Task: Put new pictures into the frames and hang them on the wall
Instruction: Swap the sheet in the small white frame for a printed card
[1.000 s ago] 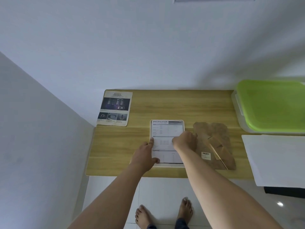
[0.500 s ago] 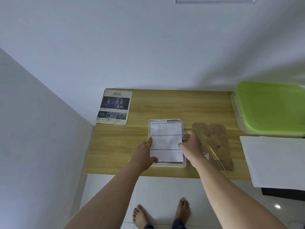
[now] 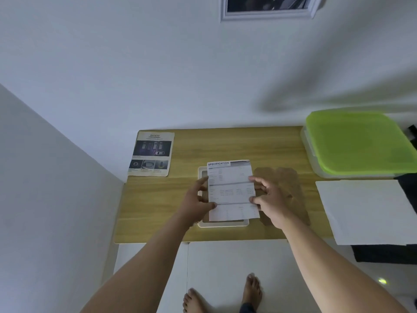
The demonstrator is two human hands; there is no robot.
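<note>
A white sheet headed "SPECIFICATION" (image 3: 230, 186) is lifted slightly off a white picture frame (image 3: 222, 223) lying on the wooden table (image 3: 158, 211). My left hand (image 3: 198, 199) pinches the sheet's left edge. My right hand (image 3: 268, 199) pinches its right edge. The brown frame backing board (image 3: 286, 177) lies flat just right of the frame, partly under my right hand. A "SAFETY" picture sheet (image 3: 152, 153) lies at the table's back left. A framed picture (image 3: 268, 7) hangs on the wall above.
A clear box with a green lid (image 3: 358, 141) stands at the back right. A blank white sheet (image 3: 365, 211) lies in front of it over something dark. A white wall runs close along the table's left side. My bare feet stand on the tiled floor below.
Both hands took the specification sheet by its edges and raised it off the frame, tilting it a little. My view tipped up, bringing the hung picture into sight.
</note>
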